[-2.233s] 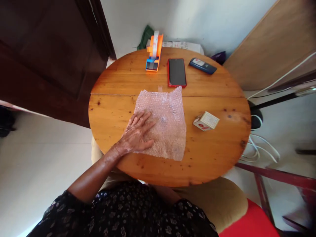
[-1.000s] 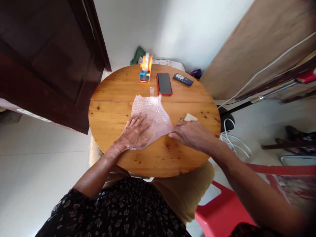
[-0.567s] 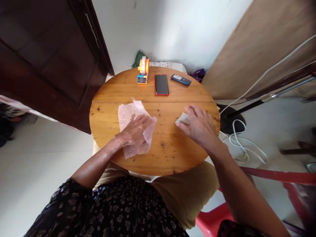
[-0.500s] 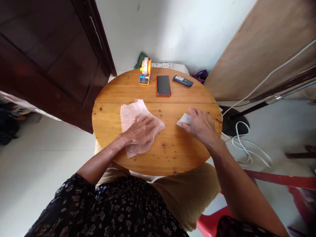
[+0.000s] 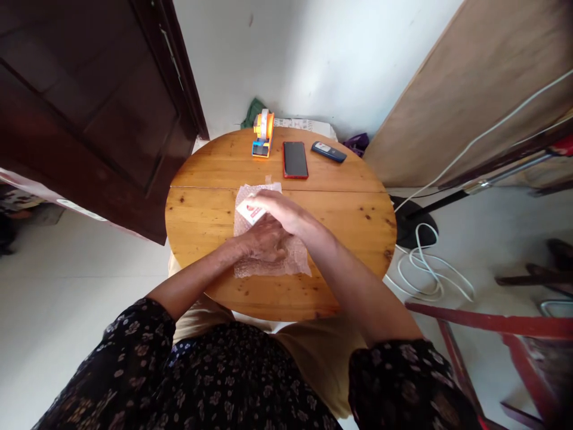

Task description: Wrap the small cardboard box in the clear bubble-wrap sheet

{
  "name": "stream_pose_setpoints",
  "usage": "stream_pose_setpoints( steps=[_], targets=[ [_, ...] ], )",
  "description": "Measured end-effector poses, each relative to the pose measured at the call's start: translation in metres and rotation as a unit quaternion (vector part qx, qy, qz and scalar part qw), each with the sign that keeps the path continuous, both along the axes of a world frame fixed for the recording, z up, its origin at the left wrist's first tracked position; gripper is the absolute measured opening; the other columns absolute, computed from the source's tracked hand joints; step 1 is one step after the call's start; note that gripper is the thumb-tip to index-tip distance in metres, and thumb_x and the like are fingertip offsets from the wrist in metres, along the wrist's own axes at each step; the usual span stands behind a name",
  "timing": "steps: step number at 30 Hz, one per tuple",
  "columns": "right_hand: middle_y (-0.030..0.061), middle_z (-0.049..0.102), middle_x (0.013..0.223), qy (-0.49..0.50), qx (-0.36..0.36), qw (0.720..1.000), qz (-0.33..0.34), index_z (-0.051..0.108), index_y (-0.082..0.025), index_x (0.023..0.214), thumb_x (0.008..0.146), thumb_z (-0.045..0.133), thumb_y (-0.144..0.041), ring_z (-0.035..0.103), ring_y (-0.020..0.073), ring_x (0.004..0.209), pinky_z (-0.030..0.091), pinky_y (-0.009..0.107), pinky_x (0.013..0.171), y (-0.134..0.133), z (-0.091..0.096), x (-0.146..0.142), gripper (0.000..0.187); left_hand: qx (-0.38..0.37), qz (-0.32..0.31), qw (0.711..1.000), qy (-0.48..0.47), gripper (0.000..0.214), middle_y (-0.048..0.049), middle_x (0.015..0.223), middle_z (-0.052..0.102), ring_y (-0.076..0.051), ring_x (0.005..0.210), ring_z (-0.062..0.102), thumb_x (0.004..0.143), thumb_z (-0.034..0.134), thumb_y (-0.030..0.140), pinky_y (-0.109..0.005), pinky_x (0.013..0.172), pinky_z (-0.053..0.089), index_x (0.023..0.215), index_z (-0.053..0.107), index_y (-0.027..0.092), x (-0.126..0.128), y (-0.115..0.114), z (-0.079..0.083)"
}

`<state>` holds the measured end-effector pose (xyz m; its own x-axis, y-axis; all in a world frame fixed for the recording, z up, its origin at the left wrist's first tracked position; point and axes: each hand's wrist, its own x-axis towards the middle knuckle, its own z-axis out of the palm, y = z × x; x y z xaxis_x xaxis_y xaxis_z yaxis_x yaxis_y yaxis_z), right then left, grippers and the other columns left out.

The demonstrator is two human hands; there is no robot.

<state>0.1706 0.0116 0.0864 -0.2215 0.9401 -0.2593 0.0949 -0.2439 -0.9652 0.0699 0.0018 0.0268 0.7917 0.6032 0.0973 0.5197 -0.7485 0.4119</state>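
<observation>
A sheet of bubble wrap (image 5: 293, 263) lies on the round wooden table (image 5: 349, 209). My left hand (image 5: 264, 242) rests on the wrap, its fingers mostly hidden under my right hand. My right hand (image 5: 280, 209) reaches across above it and grips a small white box with red print (image 5: 249, 211), held over the far left part of the wrap.
At the table's far edge stand an orange tape dispenser (image 5: 262, 134), a red-cased phone (image 5: 295, 159) and a small dark blue phone (image 5: 329, 151). A dark wooden door (image 5: 89, 101) is at the left. White cables (image 5: 425, 269) lie on the floor at the right, by a red chair (image 5: 492, 322).
My right hand took the small box from the right side of the table and carried it left over the bubble wrap. The left hand stayed on the wrap, which shifted.
</observation>
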Motion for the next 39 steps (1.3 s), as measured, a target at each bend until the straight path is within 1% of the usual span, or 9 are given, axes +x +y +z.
stream_pose_setpoints(
  steps=[2,5,9,13,16,20,25,35,39],
  targets=[
    [-0.0009,0.060,0.058,-0.003,-0.072,0.996,-0.059,0.059,-0.020,0.064,0.076,0.066,-0.036,0.055,0.0141,0.056,0.041,0.027,0.056,0.021,-0.017,0.004,0.022,0.011,-0.064,0.998,0.022,0.058,-0.0122,0.148,0.054,-0.041,0.144,0.037,0.070,0.070,0.032,-0.053,0.122,0.025,0.126,0.067,0.019,-0.008,-0.004,0.004],
    [-0.0007,0.063,0.063,0.015,-0.037,0.994,-0.099,0.061,-0.020,0.070,0.075,0.063,-0.039,0.057,0.0147,0.060,0.042,0.027,0.060,0.030,-0.034,0.034,0.019,0.025,-0.079,0.995,0.063,0.064,-0.0181,0.162,0.034,-0.040,0.154,0.021,0.082,0.064,0.033,-0.060,0.124,0.013,0.143,0.054,0.016,-0.031,-0.011,0.008],
    [0.0021,0.068,0.080,-0.142,0.095,0.985,-0.030,0.064,-0.021,0.080,0.068,0.071,-0.043,0.063,0.0214,0.078,0.048,0.034,0.074,0.009,-0.039,0.071,0.025,-0.013,-0.008,0.997,0.077,0.081,-0.0166,0.165,0.031,-0.037,0.155,0.020,0.086,0.062,0.050,-0.060,0.125,0.013,0.156,0.035,0.019,-0.063,-0.021,0.001],
    [0.0084,0.067,0.115,-0.315,0.236,0.915,0.091,0.065,-0.021,0.100,0.064,0.074,-0.032,0.062,0.0287,0.106,0.048,0.041,0.093,-0.018,-0.040,0.077,0.038,-0.031,0.027,0.997,0.070,0.091,-0.0170,0.165,0.031,-0.036,0.156,0.020,0.083,0.064,0.057,-0.057,0.127,0.012,0.157,0.031,0.017,-0.073,-0.026,-0.008],
    [0.0102,0.066,0.119,-0.359,0.251,0.893,0.105,0.061,-0.020,0.119,0.070,0.071,-0.032,0.062,0.0296,0.108,0.048,0.041,0.093,-0.032,-0.046,0.077,0.052,-0.037,0.044,0.996,0.072,0.092,-0.0175,0.165,0.031,-0.036,0.156,0.019,0.082,0.065,0.055,-0.056,0.127,0.010,0.157,0.032,0.014,-0.071,-0.027,-0.009],
    [0.0089,0.070,0.112,-0.376,0.247,0.891,0.053,0.062,-0.021,0.116,0.074,0.068,-0.034,0.063,0.0291,0.102,0.049,0.040,0.088,-0.041,-0.058,0.083,0.044,-0.039,0.063,0.995,0.067,0.090,-0.0177,0.165,0.032,-0.036,0.156,0.020,0.083,0.064,0.056,-0.056,0.128,0.008,0.156,0.035,0.012,-0.070,-0.031,-0.010],
    [0.0058,0.072,0.102,-0.321,0.246,0.914,-0.030,0.066,-0.022,0.108,0.075,0.071,-0.043,0.065,0.0254,0.091,0.050,0.038,0.083,-0.044,-0.068,0.078,0.040,-0.033,0.109,0.992,0.056,0.094,-0.0179,0.165,0.030,-0.035,0.156,0.019,0.081,0.065,0.055,-0.056,0.128,0.006,0.157,0.031,0.012,-0.066,-0.042,-0.014],
    [0.0072,0.072,0.109,-0.312,0.242,0.918,-0.026,0.066,-0.024,0.108,0.073,0.072,-0.039,0.064,0.0276,0.099,0.048,0.042,0.092,-0.048,-0.065,0.072,0.039,0.010,0.209,0.977,0.030,0.089,-0.0210,0.163,0.034,-0.040,0.153,0.024,0.080,0.068,0.052,-0.068,0.123,0.000,0.155,0.034,0.016,-0.054,-0.065,-0.022],
    [0.0064,0.072,0.106,-0.303,0.240,0.922,-0.015,0.065,-0.024,0.110,0.075,0.071,-0.040,0.065,0.0265,0.097,0.048,0.041,0.091,-0.046,-0.069,0.072,0.039,0.007,0.213,0.977,0.031,0.090,-0.0211,0.162,0.036,-0.042,0.153,0.024,0.080,0.068,0.052,-0.071,0.122,0.000,0.155,0.034,0.018,-0.054,-0.066,-0.020]
  ],
)
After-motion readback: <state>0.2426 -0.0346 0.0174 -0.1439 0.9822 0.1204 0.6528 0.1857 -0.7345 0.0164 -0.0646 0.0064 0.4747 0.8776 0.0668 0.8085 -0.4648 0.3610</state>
